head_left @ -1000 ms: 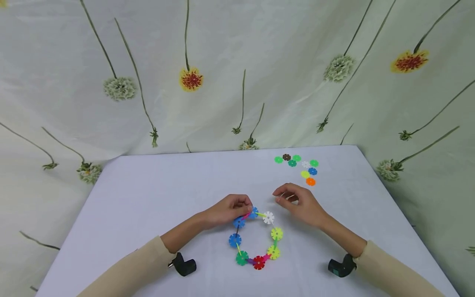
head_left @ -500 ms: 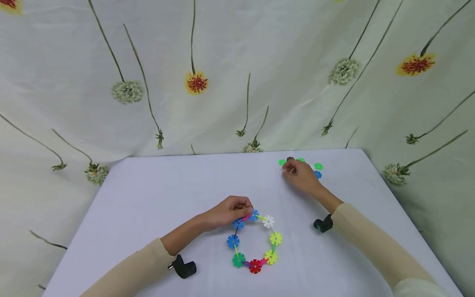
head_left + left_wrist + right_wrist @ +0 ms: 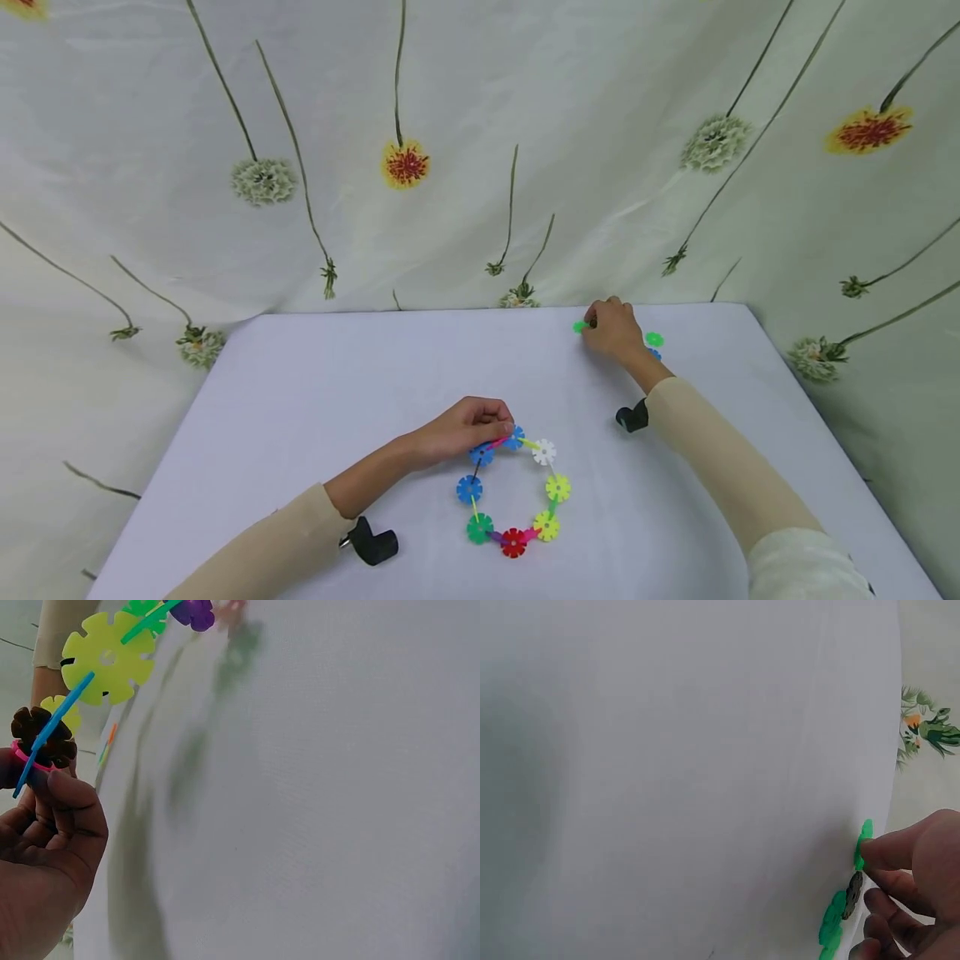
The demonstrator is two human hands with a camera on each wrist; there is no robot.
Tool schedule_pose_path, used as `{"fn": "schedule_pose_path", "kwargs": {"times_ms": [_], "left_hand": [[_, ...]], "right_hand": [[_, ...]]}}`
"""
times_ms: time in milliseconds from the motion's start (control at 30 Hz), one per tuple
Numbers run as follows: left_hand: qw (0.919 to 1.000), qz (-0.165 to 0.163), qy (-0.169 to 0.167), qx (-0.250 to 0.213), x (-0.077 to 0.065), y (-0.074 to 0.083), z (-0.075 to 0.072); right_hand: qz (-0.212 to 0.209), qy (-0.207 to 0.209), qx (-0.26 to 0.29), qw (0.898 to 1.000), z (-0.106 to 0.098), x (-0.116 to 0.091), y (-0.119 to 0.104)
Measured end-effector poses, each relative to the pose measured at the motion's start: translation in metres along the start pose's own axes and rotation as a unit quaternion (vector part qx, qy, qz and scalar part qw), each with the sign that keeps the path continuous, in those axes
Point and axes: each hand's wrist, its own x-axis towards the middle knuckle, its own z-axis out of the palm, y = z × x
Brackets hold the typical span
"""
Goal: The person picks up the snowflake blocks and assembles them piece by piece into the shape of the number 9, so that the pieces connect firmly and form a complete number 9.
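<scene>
Flower-shaped interlocking plastic discs form a closed ring (image 3: pixel 470 489) in blue, white, yellow, red and green, with further discs set edge-on between them. My left hand (image 3: pixel 474 423) pinches the ring at its upper left part, near a blue disc. In the left wrist view a pink disc (image 3: pixel 34 757) sits at the fingertips, with a dark disc (image 3: pixel 45 737) and a yellow disc (image 3: pixel 109 660) beyond. At the table's far side, my right hand (image 3: pixel 613 331) has thumb and finger on a light green disc (image 3: pixel 862 832). That hand hides most of the loose discs in the head view.
A brown disc (image 3: pixel 853 895) and a darker green disc (image 3: pixel 832 919) lie beside the right fingers. Another green disc (image 3: pixel 654 339) shows right of the wrist. The white table (image 3: pixel 337 367) ends at a flowered cloth (image 3: pixel 450 233). Black wrist cameras (image 3: pixel 373 543) are on both arms.
The right hand has moved from near the ring to the loose discs at the back, and its fingers have come onto a light green one. The left hand keeps its grip on the ring.
</scene>
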Motion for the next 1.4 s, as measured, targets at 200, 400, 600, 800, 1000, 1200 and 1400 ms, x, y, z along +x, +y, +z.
{"fn": "schedule_pose_path", "kwargs": {"times_ms": [200, 400, 600, 800, 1000, 1200, 1400], "left_hand": [[1.0, -0.002, 0.001, 0.002, 0.0, 0.002, 0.002], [1.0, -0.006, 0.004, 0.003, -0.001, 0.001, 0.002], [1.0, -0.003, 0.003, -0.001, 0.0, 0.0, 0.004], [1.0, -0.007, 0.002, -0.003, -0.001, -0.002, 0.004], [0.9999, -0.008, 0.008, -0.001, 0.0, -0.004, 0.003], [1.0, -0.003, 0.007, -0.004, 0.001, -0.003, 0.002], [0.9999, -0.005, 0.011, -0.003, 0.0, 0.002, 0.002]], "right_hand": [[-0.015, 0.015, 0.019, 1.0, -0.002, 0.0, 0.006], [-0.037, 0.006, 0.022, 0.999, 0.003, -0.001, 0.008], [-0.05, -0.004, 0.029, 0.998, 0.005, -0.001, 0.006], [-0.073, -0.006, 0.094, 0.993, 0.006, -0.008, 0.003], [-0.122, -0.001, 0.158, 0.98, 0.01, -0.023, 0.0], [-0.155, -0.018, 0.216, 0.964, 0.012, -0.048, -0.004], [-0.177, -0.054, 0.26, 0.948, 0.011, -0.076, -0.011]]}}
